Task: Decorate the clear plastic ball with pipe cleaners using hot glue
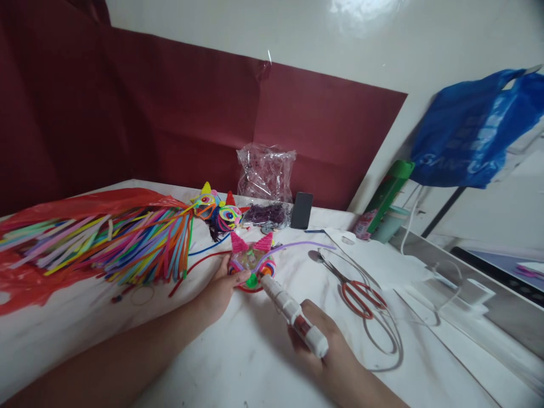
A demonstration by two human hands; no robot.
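My left hand (221,289) grips a small craft figure (251,260) with pink pipe-cleaner ears, a clear body and a green spot, holding it on the white table (238,357). My right hand (327,348) is closed round a white glue gun (293,310), its nozzle touching the figure's lower edge beside the green spot. A purple pipe cleaner (297,246) arcs out from the figure to the right.
A fan of coloured pipe cleaners (110,241) lies on red plastic (25,283) at left. Two finished figures (216,211) sit behind. Red-handled scissors (355,289), a dark phone (301,210), a clear bag (266,173), a white cable (382,334) and a blue bag (471,136) are at right.
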